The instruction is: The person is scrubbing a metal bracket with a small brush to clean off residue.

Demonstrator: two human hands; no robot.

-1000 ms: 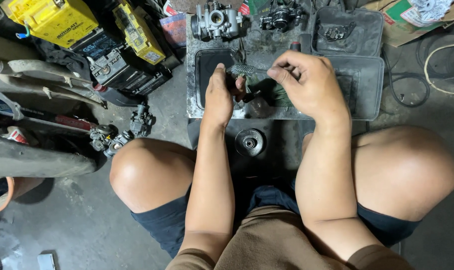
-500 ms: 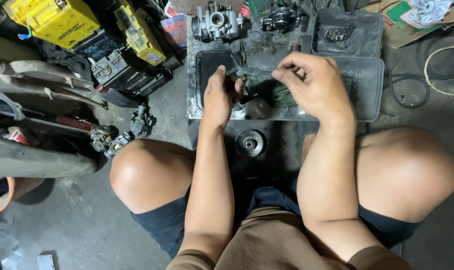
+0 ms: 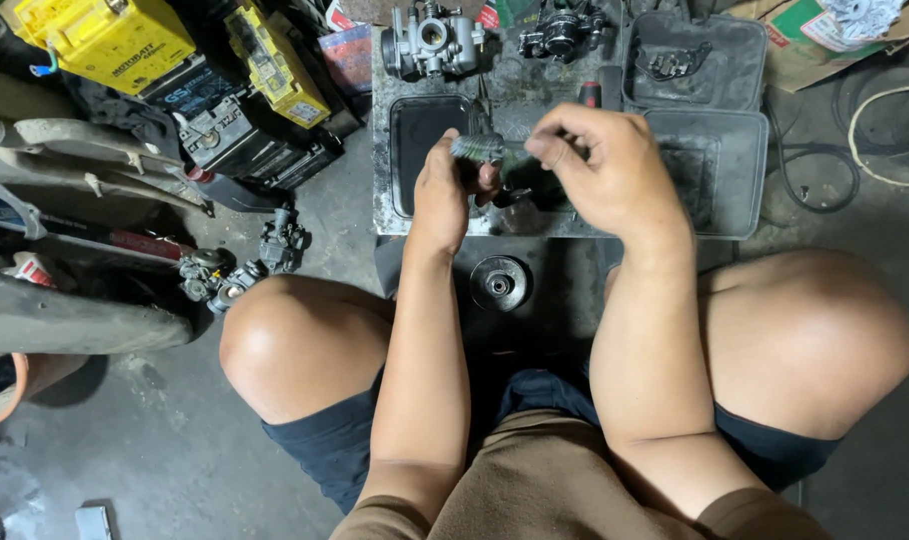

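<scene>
A small grey cylindrical part (image 3: 477,148) is gripped by the left hand (image 3: 444,195) — its far end is pinched by the right hand (image 3: 604,170), above a grimy tray (image 3: 719,170).

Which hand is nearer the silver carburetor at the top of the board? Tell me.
Left. The left hand is just below the silver carburetor, pinching a small grey part; the right hand is lower and further to its right.

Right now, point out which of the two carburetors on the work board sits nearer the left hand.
The silver-grey carburetor, at the board's far-left corner, straight beyond the left hand. The darker carburetor sits further right, beyond the right hand.
</scene>
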